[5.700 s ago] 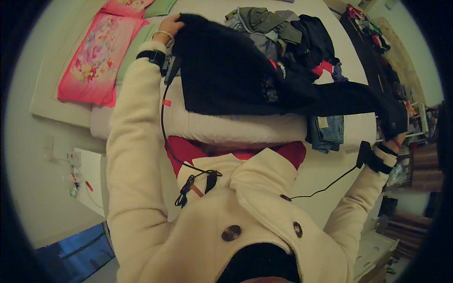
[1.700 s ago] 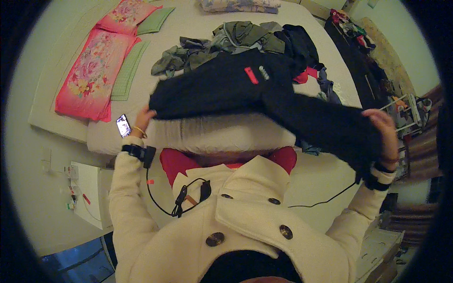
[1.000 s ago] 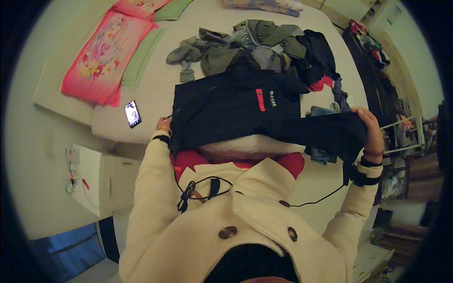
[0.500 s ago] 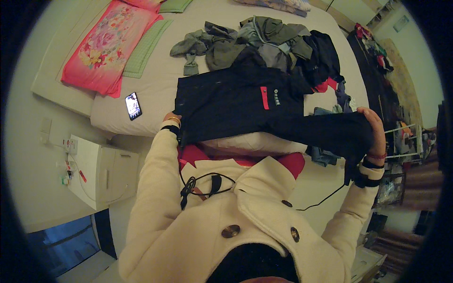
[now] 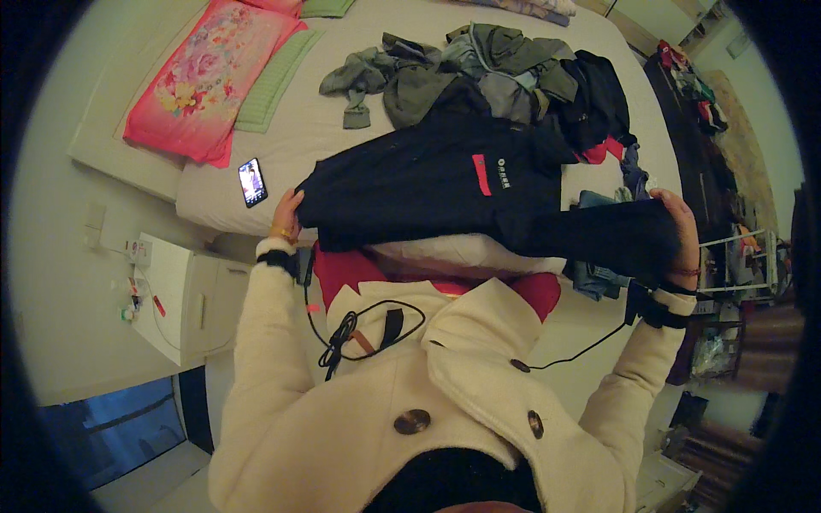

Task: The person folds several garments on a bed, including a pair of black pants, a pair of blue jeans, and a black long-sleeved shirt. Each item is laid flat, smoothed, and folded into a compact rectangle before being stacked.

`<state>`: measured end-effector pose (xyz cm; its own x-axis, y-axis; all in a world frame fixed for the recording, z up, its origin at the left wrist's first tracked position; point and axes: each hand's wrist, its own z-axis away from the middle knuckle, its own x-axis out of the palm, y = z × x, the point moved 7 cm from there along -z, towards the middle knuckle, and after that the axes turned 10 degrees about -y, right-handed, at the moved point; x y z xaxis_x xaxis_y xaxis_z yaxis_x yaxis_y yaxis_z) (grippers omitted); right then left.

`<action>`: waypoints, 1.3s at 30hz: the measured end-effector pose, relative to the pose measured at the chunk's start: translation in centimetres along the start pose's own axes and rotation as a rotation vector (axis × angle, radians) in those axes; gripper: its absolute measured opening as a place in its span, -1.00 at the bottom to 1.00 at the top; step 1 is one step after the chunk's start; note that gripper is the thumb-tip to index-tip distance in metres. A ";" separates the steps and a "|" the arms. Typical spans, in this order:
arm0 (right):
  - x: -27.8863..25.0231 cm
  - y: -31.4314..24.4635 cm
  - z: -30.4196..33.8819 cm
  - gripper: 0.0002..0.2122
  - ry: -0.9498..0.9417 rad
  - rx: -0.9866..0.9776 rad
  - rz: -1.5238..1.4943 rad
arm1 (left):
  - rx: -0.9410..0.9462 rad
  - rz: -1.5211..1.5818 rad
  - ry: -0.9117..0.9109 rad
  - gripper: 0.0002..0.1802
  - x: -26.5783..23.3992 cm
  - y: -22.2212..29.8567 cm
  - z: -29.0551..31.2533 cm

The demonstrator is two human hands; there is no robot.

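A black jacket [image 5: 410, 188] with a red strip and small white print on its chest lies across the near edge of the bed. At its left end, my left hand [image 5: 288, 215] grips the dark cloth. One sleeve stretches out to the right, past the mattress edge, and my right hand [image 5: 682, 229] is closed around its far end. Some of my right fingers are hidden by the fabric. Behind the jacket lies a heap of grey-green clothes [image 5: 505, 73], with a black garment with red parts [image 5: 599, 107] at its right.
A lit phone [image 5: 253, 183] rests on the bed [image 5: 282, 103] near a pink floral pillow [image 5: 205, 81] and a green one [image 5: 272, 90]. Folded jeans [image 5: 594, 278] sit below the sleeve. A white nightstand [image 5: 205, 299] stands left; a white rack [image 5: 744, 261] stands right. Black cables hang at my coat.
My left hand has moved left and now draws the jacket's left end out further. My right hand stays nearly in place on the sleeve.
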<state>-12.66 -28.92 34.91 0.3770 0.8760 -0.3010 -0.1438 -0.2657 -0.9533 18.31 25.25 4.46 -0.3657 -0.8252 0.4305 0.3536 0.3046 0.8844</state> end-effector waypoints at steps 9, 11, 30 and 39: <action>0.7 -0.2 0.0 -0.78 -0.092 -0.025 0.025 | -0.460 -0.086 0.032 -0.53 -5.2 -11.3 3.4; 1.9 0.5 -0.8 -0.78 -0.150 0.006 0.003 | -0.499 -0.157 0.106 -0.47 -7.2 -12.7 1.6; 6.0 0.4 -3.1 -0.79 -0.203 -0.068 -0.014 | -0.553 -1.217 0.322 -0.46 -8.9 -9.3 -5.1; 8.6 0.8 -4.3 -0.77 -0.272 -0.049 -0.180 | -0.707 -0.701 0.441 -0.27 -9.9 -12.7 -0.4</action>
<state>-5.61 -23.32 31.48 0.1333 0.9843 -0.1158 -0.0502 -0.1100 -0.9927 17.81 29.37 -11.17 -0.3882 -0.8497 -0.3567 0.6534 -0.5268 0.5436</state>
